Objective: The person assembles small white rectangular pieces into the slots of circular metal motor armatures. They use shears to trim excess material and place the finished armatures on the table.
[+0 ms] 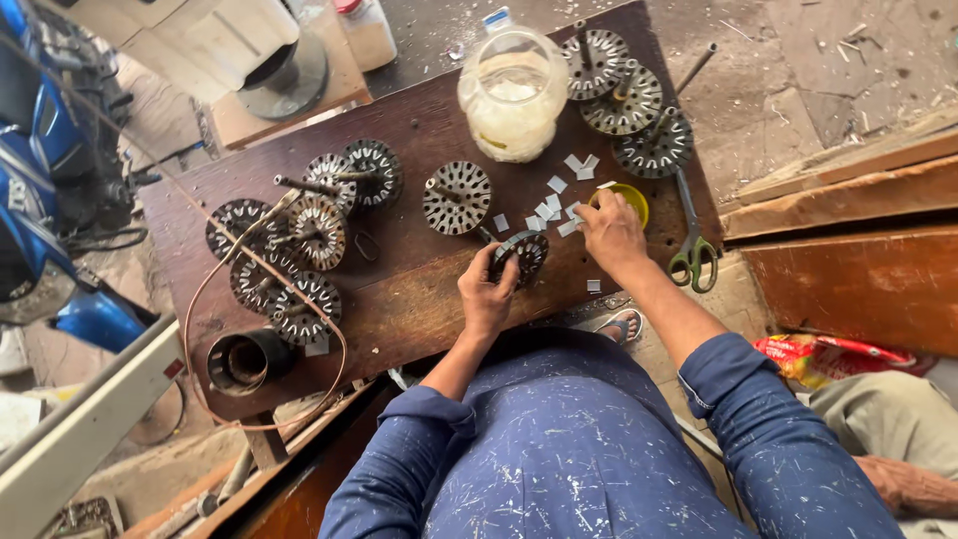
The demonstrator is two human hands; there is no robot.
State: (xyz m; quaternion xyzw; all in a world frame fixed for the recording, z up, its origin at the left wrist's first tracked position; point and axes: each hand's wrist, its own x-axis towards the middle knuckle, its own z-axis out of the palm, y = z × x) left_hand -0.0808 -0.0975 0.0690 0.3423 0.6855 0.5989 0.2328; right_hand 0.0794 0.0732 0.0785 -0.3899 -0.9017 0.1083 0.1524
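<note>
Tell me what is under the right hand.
The right hand covers part of a small yellow dish and rests over white paper slips on the wooden table. Anything inside the dish is hidden.

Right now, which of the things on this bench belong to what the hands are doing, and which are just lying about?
In use:
left hand holding a slotted metal disc
right hand at the small white paper pieces
yellow lid beside that hand

Lying about:
green-handled scissors
clear plastic jar
other slotted discs
copper wire loop
dark cylinder
</note>
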